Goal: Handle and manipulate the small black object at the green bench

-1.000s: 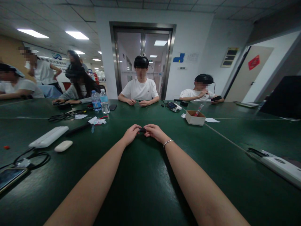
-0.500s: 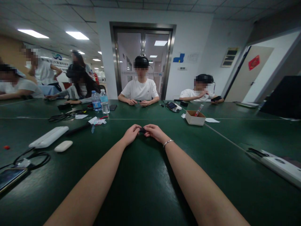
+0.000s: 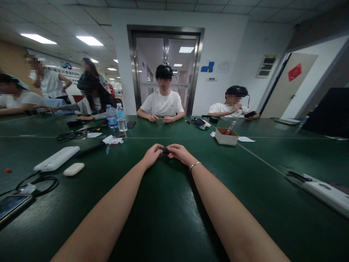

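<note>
A small black object (image 3: 165,150) is held between my two hands, just above or on the green table (image 3: 163,189). My left hand (image 3: 152,155) pinches its left end with the fingertips. From the other side, my right hand (image 3: 179,153) grips its right end, with a silvery bracelet (image 3: 195,166) on that wrist. Fingers cover part of the object, and it is too small to tell what it is.
On the left lie a white power bank (image 3: 56,159), a white case (image 3: 73,169), a phone (image 3: 13,207) and cables. Two bottles (image 3: 121,118) stand farther back. Right of my hands are a small box (image 3: 226,137) and a white device (image 3: 325,193). Several people sit around the table.
My hands and the black object look almost unchanged. At the far left, a person's arm now reaches farther left over the table.
</note>
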Motion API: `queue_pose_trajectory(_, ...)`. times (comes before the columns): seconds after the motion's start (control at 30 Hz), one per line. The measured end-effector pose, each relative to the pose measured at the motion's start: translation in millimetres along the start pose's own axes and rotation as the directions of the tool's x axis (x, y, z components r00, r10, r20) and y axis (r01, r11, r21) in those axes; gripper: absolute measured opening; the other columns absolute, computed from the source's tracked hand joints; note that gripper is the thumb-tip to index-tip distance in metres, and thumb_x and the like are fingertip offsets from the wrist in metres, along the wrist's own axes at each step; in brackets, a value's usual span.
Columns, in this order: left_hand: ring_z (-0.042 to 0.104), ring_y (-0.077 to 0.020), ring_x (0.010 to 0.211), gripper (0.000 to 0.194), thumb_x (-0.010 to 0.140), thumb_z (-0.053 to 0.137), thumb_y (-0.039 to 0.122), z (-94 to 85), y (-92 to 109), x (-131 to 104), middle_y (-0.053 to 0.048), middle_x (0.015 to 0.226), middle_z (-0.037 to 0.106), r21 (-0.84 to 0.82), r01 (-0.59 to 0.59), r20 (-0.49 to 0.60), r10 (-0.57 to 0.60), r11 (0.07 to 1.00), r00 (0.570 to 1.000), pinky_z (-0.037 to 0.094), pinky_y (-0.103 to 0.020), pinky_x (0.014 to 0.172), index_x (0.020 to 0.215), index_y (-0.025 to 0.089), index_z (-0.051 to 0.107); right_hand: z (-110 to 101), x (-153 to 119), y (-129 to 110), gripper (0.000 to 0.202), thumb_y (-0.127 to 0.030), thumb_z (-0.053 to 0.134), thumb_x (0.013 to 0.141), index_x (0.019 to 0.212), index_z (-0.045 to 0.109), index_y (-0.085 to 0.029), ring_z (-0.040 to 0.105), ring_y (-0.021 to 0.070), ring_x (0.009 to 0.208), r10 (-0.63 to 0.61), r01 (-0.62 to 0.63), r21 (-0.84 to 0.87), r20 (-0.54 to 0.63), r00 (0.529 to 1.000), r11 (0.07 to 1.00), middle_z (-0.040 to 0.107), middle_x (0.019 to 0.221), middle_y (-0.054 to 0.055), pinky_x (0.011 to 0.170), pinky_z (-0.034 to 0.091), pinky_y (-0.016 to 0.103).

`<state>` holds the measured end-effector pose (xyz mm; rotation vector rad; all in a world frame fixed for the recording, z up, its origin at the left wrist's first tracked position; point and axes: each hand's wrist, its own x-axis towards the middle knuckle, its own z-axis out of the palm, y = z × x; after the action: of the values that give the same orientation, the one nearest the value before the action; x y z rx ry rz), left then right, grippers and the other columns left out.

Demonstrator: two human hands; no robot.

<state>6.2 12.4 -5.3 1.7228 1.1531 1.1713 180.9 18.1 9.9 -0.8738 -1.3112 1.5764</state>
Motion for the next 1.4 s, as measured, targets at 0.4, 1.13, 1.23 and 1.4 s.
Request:
queue_pose_trajectory(0.4,0.049,-0.0102,0.063,0.023,0.073,0.055,0.023,-0.8,2.4,-2.4,0.002,0.070,0.053,0.024,-0.056,-0.027,0.057,0.998,0.998,0.039,-0.022,0.061,0.096,0.017,0.056,2.0,0.0,-1.3,0.007,-0.013,0.054,0.086,0.081,0.057,-0.009,0.053,0.0069,0.041,0.000,-0.001,-0.062,-0.022,1.000,0.998,0.057,0.055,0.002,0.039,0.047,0.013)
queue_pose_trajectory(1.13,0.050,-0.0116,0.064,0.022,0.074,0.056,0.025,-0.9,4.1,-3.8,0.001,0.070,0.053,0.070,-0.082,-0.053,0.086,0.994,0.995,0.040,-0.024,0.062,0.095,0.018,0.058,5.1,0.9,-2.8,0.036,-0.013,0.063,0.077,0.107,0.044,-0.019,0.060,0.0092,0.047,-0.020,0.018,-0.174,-0.012,1.000,0.985,0.060,0.084,0.003,0.035,0.048,0.016)
queue_pose_trajectory(1.23,0.050,-0.0117,0.065,0.023,0.073,0.056,0.025,-1.3,2.7,-3.3,0.001,0.071,0.053,0.077,-0.086,-0.060,0.090,0.993,0.994,0.040,-0.024,0.062,0.095,0.019,0.057,4.5,0.3,-3.3,0.047,-0.011,0.064,0.075,0.114,0.041,-0.023,0.063,0.0108,0.052,-0.037,0.037,-0.116,0.005,0.999,0.993,0.058,0.089,0.001,0.041,0.052,0.019)
queue_pose_trajectory(1.4,0.050,-0.0116,0.064,0.022,0.074,0.055,0.025,-1.7,-1.1,-1.3,0.001,0.070,0.053,0.074,-0.082,-0.072,0.087,0.994,0.994,0.040,-0.024,0.062,0.095,0.019,0.057,3.4,-2.3,-6.0,0.019,-0.014,0.057,0.083,0.101,0.052,-0.013,0.057,0.0079,0.043,0.024,-0.021,-0.127,0.020,1.000,0.992,0.060,0.070,0.002,0.038,0.048,0.015)
